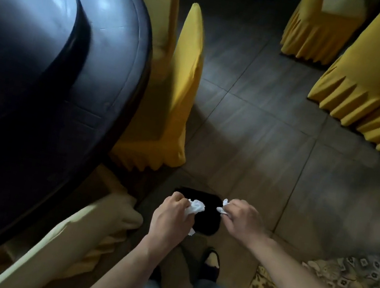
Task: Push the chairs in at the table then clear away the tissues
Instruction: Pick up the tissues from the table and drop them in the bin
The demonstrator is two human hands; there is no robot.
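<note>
Tissues (195,206) — both hands, L (171,218), R (243,222)

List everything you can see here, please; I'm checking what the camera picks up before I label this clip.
table: one, dark glossy round top, left side.
raised turntable: one, dark, on the table.
yellow-covered chairs: two close against the table's right edge; at least two more at upper right.
cream-covered chair: one, lower left by the table.
black bin: one, on the floor under the hands.
tissues: two white wads, one in each hand.
floor: grey tiles.
patterned mat: one, lower right.
shoe: one, black, below the bin.
left hand: closed on a tissue.
right hand: closed on a tissue.
</note>
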